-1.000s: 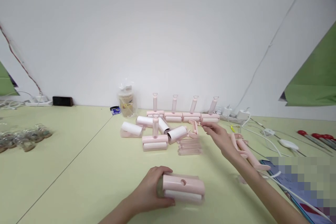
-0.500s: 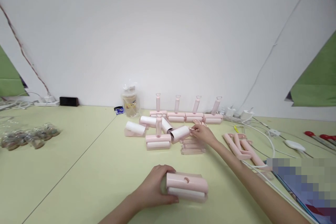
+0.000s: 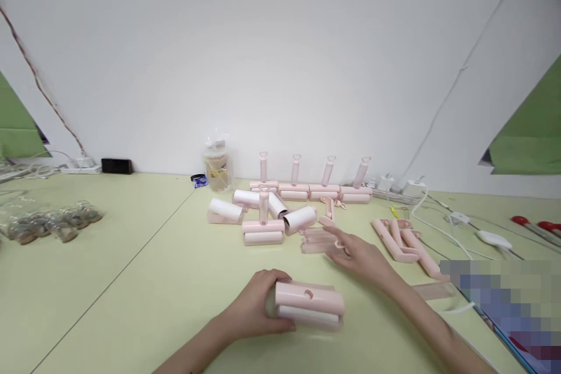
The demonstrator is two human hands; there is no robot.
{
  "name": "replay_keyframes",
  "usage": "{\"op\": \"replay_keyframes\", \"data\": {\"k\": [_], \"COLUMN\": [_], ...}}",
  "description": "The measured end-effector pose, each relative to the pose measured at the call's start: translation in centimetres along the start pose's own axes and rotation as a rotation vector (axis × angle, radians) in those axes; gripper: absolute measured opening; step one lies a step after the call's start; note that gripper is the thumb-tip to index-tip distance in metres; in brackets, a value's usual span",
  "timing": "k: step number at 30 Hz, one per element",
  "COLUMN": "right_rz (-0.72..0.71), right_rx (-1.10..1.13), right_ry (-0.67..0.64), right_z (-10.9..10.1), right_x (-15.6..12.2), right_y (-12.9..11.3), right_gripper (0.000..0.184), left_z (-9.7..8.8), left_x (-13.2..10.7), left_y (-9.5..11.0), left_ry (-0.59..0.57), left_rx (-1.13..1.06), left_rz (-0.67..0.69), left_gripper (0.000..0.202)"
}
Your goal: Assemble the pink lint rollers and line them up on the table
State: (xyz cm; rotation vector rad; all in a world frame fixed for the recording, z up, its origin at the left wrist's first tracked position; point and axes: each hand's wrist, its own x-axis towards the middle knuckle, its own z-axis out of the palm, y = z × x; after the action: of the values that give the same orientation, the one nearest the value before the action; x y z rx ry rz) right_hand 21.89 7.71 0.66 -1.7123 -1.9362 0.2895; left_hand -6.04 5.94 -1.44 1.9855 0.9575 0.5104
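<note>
My left hand [image 3: 263,307] is closed around the left end of a pink lint roller head [image 3: 310,299], which has a white roll inside and a hole in its top. In my right hand [image 3: 363,260] is a small pink ring-shaped part [image 3: 340,245], pinched at the fingertips and partly hidden. Clear pink tubes [image 3: 316,236] lie stacked beside those fingers. Farther back, a lint roller [image 3: 263,231] stands with its clear handle upright, near loose white paper rolls [image 3: 301,220] and small pink parts [image 3: 328,210].
Several assembled lint rollers [image 3: 324,191] line the wall. Pink handle pieces [image 3: 397,241] lie at the right, near white cables [image 3: 442,234] and chargers [image 3: 412,188]. At the left are small glass domes [image 3: 63,228] and a black phone [image 3: 116,166]. A bagged tub [image 3: 218,169] stands at the back.
My right hand has come back toward me from the small pink parts, with a ring-shaped part now at its fingertips. My left hand still holds the lint roller head, nearly in place.
</note>
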Motion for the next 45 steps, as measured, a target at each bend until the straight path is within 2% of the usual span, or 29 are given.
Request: {"op": "replay_keyframes", "data": {"k": [3, 8, 11, 14, 17, 22, 27, 35, 40, 45], "right_rz": [-0.028, -0.013, 0.002, -0.012, -0.071, -0.204, -0.3, -0.41, -0.423, -0.386], "right_rx": [-0.117, -0.189, -0.154, -0.036, 0.13, 0.281, 0.293, 0.308, 0.288, 0.269], "right_ry": [-0.068, -0.1, -0.082, -0.012, 0.034, -0.014, -0.06, -0.077, -0.001, -0.085], "right_z": [0.2, -0.4, -0.9, -1.6, -2.1, -1.3, 0.0, -0.4, -0.5, -0.5], "right_x": [-0.6, -0.9, -0.9, -1.3, -2.1, -3.4, -4.0, -4.3, -4.2, -4.4], "right_y": [-0.4, -0.3, -0.4, -1.4, -3.2, -5.6, -6.2, -7.0, -7.4, -7.0], "right_gripper": [0.023, 0.009, 0.003, 0.007, 0.011, 0.012, 0.004, 0.005, 0.012, 0.008], "left_z": [-0.2, -0.3, 0.2, 1.0, 1.8, 2.2, 2.3, 2.6, 2.7, 2.6], "left_x": [-0.1, -0.3, -0.2, -0.1, -0.1, -0.1, 0.1, 0.2, 0.2, 0.2], "left_y": [0.1, 0.3, 0.9, 1.5, 1.5, 1.1, 0.8, 0.3, 0.2, 0.2], "left_ry": [-0.012, -0.018, 0.011, 0.035, 0.035, 0.034, 0.044, 0.061, 0.06, 0.062], "left_rx": [-0.007, -0.058, -0.113, -0.144, -0.168, -0.141, -0.14, -0.15, -0.147, -0.137], "left_rz": [-0.008, -0.004, 0.018, 0.015, 0.025, 0.105, 0.149, 0.174, 0.187, 0.184], "left_gripper": [0.069, 0.078, 0.066, 0.05, 0.053, 0.051, 0.052, 0.054, 0.054, 0.054]}}
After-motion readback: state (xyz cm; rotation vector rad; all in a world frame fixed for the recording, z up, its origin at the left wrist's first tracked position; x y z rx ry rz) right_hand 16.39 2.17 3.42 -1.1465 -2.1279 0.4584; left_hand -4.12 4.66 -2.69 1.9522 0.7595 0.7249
